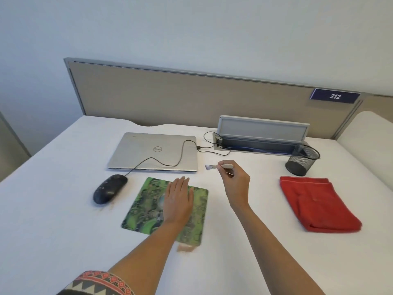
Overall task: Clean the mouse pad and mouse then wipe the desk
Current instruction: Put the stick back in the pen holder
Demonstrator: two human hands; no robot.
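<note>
While my left hand (177, 199) lies flat on the green mouse pad (144, 209) and my right hand (235, 182) pinches a small brush (221, 166), I judge the mouse (109, 189) and worktop (63, 241) not yet cleaned.

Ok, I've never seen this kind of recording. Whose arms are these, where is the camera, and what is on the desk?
No machine here: the single picture comes from a camera worn on a person's head, looking down at their own arms. The left hand lies flat on the green mouse pad. The right hand pinches a small tool, perhaps a brush; it is blurred. On the white desk also lie a black mouse, a closed laptop, a folded red cloth and a mesh pen pot.
</note>
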